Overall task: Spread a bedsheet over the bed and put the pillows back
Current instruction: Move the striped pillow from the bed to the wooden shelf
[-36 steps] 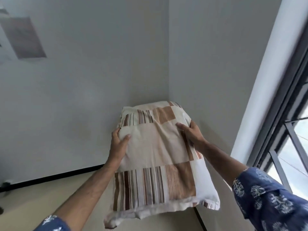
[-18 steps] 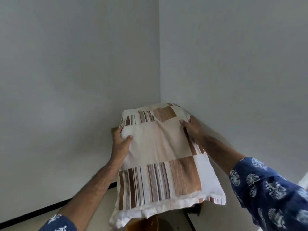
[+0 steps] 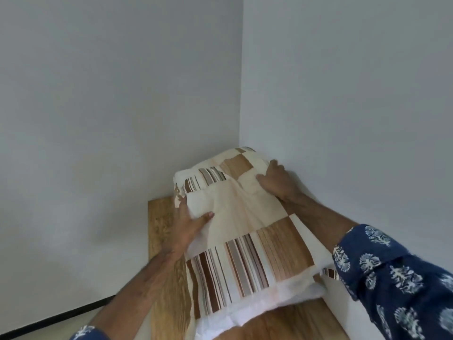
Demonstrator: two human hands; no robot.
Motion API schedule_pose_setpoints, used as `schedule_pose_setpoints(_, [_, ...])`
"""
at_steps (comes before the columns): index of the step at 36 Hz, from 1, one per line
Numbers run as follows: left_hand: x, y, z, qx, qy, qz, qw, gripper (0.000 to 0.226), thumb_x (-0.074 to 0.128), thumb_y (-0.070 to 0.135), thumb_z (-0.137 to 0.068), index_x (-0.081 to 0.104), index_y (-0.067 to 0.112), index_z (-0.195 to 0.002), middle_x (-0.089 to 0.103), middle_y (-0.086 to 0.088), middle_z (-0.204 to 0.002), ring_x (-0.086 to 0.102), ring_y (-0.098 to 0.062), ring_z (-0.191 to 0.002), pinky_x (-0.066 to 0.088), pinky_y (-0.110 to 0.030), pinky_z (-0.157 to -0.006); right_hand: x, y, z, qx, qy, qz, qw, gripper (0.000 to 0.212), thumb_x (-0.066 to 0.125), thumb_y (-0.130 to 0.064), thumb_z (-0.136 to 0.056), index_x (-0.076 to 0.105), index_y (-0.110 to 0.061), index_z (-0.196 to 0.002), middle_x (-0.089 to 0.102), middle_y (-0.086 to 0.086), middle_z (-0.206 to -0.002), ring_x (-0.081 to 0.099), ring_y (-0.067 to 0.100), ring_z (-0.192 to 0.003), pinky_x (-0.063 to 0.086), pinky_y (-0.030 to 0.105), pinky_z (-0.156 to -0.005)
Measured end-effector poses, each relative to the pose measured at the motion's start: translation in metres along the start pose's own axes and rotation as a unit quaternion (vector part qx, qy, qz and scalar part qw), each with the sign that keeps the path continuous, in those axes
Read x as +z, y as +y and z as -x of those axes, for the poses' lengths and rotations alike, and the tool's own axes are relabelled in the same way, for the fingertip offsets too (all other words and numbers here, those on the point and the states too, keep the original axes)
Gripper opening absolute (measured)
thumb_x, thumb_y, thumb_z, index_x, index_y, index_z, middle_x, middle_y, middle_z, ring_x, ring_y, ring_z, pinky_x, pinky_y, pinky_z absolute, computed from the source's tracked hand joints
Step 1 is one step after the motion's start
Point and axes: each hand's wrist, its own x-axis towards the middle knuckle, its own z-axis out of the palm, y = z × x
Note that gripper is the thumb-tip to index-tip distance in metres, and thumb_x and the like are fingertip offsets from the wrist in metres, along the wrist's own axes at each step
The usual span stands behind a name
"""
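Two plain grey-white walls (image 3: 110,106) are being shown meeting in a corner at the far right of centre. A wooden surface (image 3: 169,285), grained and honey-coloured, is being seen running from the near edge toward that corner; whether it is a bed base, a shelf or a desk cannot be told, and no bedsheet is being shown. A strip of pale floor with a dark skirting line (image 3: 61,315) is being seen at the near left.

A pillow (image 3: 247,231), in a cream case patched with brown blocks and stripes, is being held low over the wooden surface, its near end seeming to rest on it. Its long axis is lying from near to far, its far end pointing into the corner, close against the right wall.

The left hand (image 3: 188,227) is being curled round the pillow's left edge, thumb on top, at about mid-length. The right hand (image 3: 277,181) is being closed on the far right corner, in a blue printed sleeve (image 3: 392,278). The right grip is the nearer to the corner, so any settling there would probably be led by it.
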Motion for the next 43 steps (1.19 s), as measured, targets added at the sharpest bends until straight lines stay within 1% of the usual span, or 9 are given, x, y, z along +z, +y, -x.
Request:
schedule_pose_setpoints(3, [0.014, -0.018, -0.011, -0.034, -0.008, -0.113, 0.993, 0.111, 0.081, 0.068, -0.067, 0.027, 0.029, -0.156, 0.048, -0.003, -0.147, 0.05, -0.026, -0.132, 0.047, -0.05, -0.108, 0.035, 0.016, -0.006, -0.015, -0.053, 0.127, 0.99, 0.081, 0.053, -0.051, -0.098, 0.016, -0.008, -0.156, 0.025, 0.025, -0.158, 0.035, 0.044, -0.141, 0.037, 0.053, -0.113])
schedule_pose_setpoints(8, [0.035, -0.022, -0.015, -0.037, 0.003, -0.182, 0.983, 0.1, 0.076, 0.051, -0.084, 0.018, 0.02, -0.159, 0.035, -0.012, -0.153, 0.039, -0.03, -0.139, 0.036, -0.043, -0.113, 0.098, 0.046, -0.004, -0.159, -0.038, 0.176, 0.971, 0.077, 0.026, -0.067, -0.101, 0.018, -0.018, -0.16, 0.009, 0.015, -0.17, 0.012, 0.035, -0.155, 0.014, 0.056, -0.124])
schedule_pose_setpoints(11, [0.04, -0.028, -0.011, -0.041, 0.022, -0.294, 0.955, 0.098, 0.054, 0.07, -0.089, 0.01, 0.02, -0.16, 0.029, -0.02, -0.157, 0.032, -0.037, -0.144, 0.032, -0.05, -0.114, 0.122, 0.061, -0.003, -0.18, -0.038, 0.178, 0.967, 0.08, 0.014, -0.07, -0.099, 0.013, -0.022, -0.163, 0.006, 0.009, -0.171, 0.004, 0.031, -0.158, 0.004, 0.056, -0.126])
schedule_pose_setpoints(16, [0.047, -0.048, -0.011, 0.021, 0.105, -0.441, 0.891, 0.097, 0.019, 0.08, -0.09, -0.009, 0.02, -0.161, -0.018, -0.016, -0.168, -0.02, -0.035, -0.154, -0.003, -0.062, -0.122, 0.132, 0.07, -0.009, -0.189, -0.024, 0.165, 0.968, 0.08, 0.017, -0.07, -0.1, 0.011, -0.022, -0.164, 0.009, 0.009, -0.171, 0.006, 0.031, -0.158, 0.003, 0.055, -0.126])
schedule_pose_setpoints(22, [0.04, -0.046, -0.008, 0.073, -0.021, -0.458, 0.886, 0.078, -0.002, 0.072, -0.091, -0.002, 0.037, -0.161, -0.008, 0.008, -0.17, -0.007, -0.017, -0.157, 0.007, -0.061, -0.124, 0.122, 0.051, -0.006, -0.222, -0.021, 0.155, 0.963, 0.087, 0.008, -0.073, -0.093, 0.015, -0.019, -0.161, 0.014, 0.012, -0.169, 0.013, 0.034, -0.156, 0.009, 0.063, -0.123])
schedule_pose_setpoints(27, [0.009, -0.037, 0.028, 0.043, 0.026, -0.532, 0.846, 0.076, 0.004, 0.065, -0.096, 0.008, 0.028, -0.162, 0.002, 0.003, -0.171, -0.001, -0.02, -0.158, 0.007, -0.056, -0.125, 0.124, -0.004, 0.024, -0.314, -0.055, 0.134, 0.938, 0.092, 0.002, -0.076, -0.088, 0.005, -0.024, -0.163, 0.006, 0.007, -0.171, 0.006, 0.03, -0.158, 0.006, 0.057, -0.126])
schedule_pose_setpoints(34, [-0.081, -0.053, 0.159, -0.081, 0.129, -0.567, 0.81, 0.074, 0.013, 0.062, -0.1, 0.024, 0.02, -0.16, 0.018, -0.004, -0.169, 0.017, -0.026, -0.156, 0.017, -0.06, -0.122, 0.177, -0.093, 0.115, -0.467, -0.14, 0.15, 0.86, 0.091, 0.008, -0.076, -0.09, 0.006, -0.023, -0.163, 0.003, 0.006, -0.172, 0.003, 0.028, -0.158, 0.003, 0.056, -0.126])
schedule_pose_setpoints(37, [-0.123, -0.065, 0.25, -0.142, 0.194, -0.58, 0.778, 0.071, 0.022, 0.059, -0.1, 0.034, 0.017, -0.156, 0.03, -0.007, -0.165, 0.029, -0.028, -0.152, 0.029, -0.062, -0.117, 0.204, -0.129, 0.184, -0.547, -0.171, 0.148, 0.806, 0.079, 0.034, -0.062, -0.102, 0.006, -0.02, -0.163, 0.005, 0.008, -0.171, 0.005, 0.03, -0.157, 0.004, 0.058, -0.125])
schedule_pose_setpoints(43, [-0.173, -0.073, 0.465, -0.283, 0.299, -0.576, 0.707, 0.069, 0.025, 0.056, -0.099, 0.036, 0.016, -0.155, 0.032, -0.008, -0.164, 0.031, -0.028, -0.151, 0.032, -0.063, -0.115, 0.233, -0.18, 0.372, -0.691, -0.217, 0.122, 0.679, 0.078, 0.037, -0.058, -0.103, 0.005, -0.019, -0.163, 0.004, 0.007, -0.171, 0.005, 0.028, -0.157, 0.006, 0.056, -0.125])
